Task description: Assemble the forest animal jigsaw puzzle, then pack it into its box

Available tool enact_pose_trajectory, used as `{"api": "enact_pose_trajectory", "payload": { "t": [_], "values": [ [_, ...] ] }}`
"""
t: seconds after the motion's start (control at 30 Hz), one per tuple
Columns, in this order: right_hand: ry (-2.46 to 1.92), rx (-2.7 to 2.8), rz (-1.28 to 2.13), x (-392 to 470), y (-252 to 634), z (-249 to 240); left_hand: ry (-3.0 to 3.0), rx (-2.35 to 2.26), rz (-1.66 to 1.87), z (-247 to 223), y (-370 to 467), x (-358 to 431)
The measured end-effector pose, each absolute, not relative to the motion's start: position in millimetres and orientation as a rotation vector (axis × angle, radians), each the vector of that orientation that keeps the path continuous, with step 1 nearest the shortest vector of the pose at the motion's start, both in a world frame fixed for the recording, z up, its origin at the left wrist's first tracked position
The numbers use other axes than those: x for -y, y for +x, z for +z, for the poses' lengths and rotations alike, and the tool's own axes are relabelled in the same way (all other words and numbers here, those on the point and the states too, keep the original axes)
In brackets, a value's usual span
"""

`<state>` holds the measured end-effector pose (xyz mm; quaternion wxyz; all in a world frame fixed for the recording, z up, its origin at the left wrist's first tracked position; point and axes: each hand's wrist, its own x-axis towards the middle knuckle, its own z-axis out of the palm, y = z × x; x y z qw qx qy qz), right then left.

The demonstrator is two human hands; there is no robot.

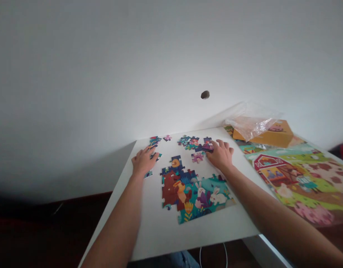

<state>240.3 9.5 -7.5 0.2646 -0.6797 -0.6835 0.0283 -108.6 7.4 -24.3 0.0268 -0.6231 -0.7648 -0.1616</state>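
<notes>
Beyond the joined puzzle (192, 197), loose pieces (154, 141) are touched by the left hand (144, 160), fingers apart; a purple piece (208, 147) is pinched by the right hand (221, 154).

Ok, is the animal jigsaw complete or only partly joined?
Partly joined: the assembled section has a stepped upper edge, and loose pieces lie beyond it.

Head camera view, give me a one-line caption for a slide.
Two bare hands among loose cardboard puzzle pieces beyond a partly assembled, colourful animal jigsaw.

Partly assembled animal puzzle (192, 190) flat on white table (157, 238), loose pieces (197, 157) beyond
</notes>
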Motion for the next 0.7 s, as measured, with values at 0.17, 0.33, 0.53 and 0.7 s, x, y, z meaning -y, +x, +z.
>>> {"api": "enact_pose_trajectory", "payload": {
  "t": [0.17,0.33,0.53,0.7],
  "values": [
    [-1.859,1.86,0.213,-22.4,252.6,-13.8,-1.968,2.326,-0.413,-30.7,-115.4,-9.8],
    [-1.798,1.751,0.266,-29.4,251.2,-16.9,-1.994,2.158,-0.513,-17.2,-95.1,-1.6],
    [-1.842,1.531,0.206,-39.1,280.5,-12.0,-2.419,1.636,-0.635,-2.0,-54.3,18.7],
    [-1.913,1.629,0.186,-39.6,290.5,-15.8,-2.615,1.621,-0.504,-7.9,-47.2,23.6]
  ]
}}
